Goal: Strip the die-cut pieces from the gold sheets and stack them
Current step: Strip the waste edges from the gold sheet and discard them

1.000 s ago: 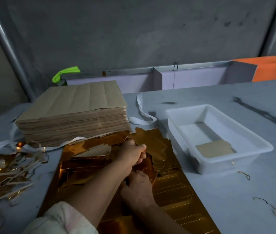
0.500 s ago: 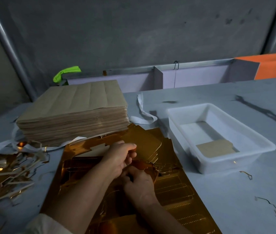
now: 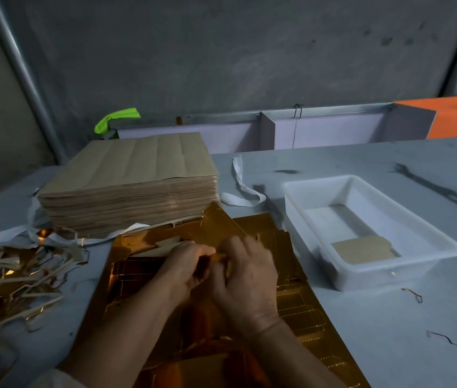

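The right hand has come up from below the left hand and is now level beside it, both sets of fingers pinching the die-cut piece. That piece has lifted off the gold sheet, and its far corner is now tipped up by the brown paper stack.

The die-cut sheets are lying centrally on the table. The stack is sitting behind them, scraps to the left, and a tray to the right containing one piece.
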`<state>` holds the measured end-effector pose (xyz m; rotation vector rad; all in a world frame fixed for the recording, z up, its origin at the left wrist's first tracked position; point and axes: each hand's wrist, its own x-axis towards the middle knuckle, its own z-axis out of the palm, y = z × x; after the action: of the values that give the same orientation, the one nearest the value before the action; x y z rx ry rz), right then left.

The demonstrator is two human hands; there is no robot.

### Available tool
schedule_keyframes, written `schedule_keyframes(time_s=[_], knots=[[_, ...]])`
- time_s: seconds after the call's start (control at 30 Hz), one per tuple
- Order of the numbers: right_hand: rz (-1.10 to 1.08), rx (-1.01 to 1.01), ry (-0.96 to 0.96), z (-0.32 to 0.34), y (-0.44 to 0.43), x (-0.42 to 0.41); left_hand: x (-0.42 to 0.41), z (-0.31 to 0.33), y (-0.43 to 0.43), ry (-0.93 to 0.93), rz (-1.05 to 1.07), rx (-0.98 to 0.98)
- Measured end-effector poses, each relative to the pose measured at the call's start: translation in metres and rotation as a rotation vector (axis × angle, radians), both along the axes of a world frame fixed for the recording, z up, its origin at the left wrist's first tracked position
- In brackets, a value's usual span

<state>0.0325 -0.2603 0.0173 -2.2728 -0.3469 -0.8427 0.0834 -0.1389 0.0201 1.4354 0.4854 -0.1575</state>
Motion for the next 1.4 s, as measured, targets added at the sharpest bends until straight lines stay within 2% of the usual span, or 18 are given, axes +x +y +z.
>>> schedule_keyframes(time_s=[0.07,0.13,0.27,0.43,0.6,0.8,1.03,1.4], knots=[[-0.126,-0.028,0.042,0.007,-0.006,0.013,-0.006,-0.005,0.003,-0.016,-0.029,-0.01],[-0.176,-0.051,0.201,0.01,-0.012,0.025,-0.012,-0.009,0.005,-0.034,-0.046,-0.03],[-0.067,0.085,0.531,0.008,-0.02,0.039,-0.023,-0.009,0.005,-0.028,-0.086,-0.092],[0.071,0.297,0.692,0.003,-0.022,0.037,-0.025,-0.002,0.013,-0.043,-0.157,-0.177],[0.132,0.296,0.744,0.003,-0.021,0.029,-0.016,0.011,0.021,0.036,-0.174,-0.214],[0.169,0.21,0.786,0.005,-0.021,0.027,-0.013,0.022,0.013,0.021,-0.156,0.032],[0.161,0.186,0.784,0.004,-0.023,0.026,-0.011,0.014,0.005,-0.051,-0.055,0.12],[0.127,0.176,0.771,0.0,-0.032,0.031,-0.003,0.016,0.021,-0.005,-0.01,0.01]])
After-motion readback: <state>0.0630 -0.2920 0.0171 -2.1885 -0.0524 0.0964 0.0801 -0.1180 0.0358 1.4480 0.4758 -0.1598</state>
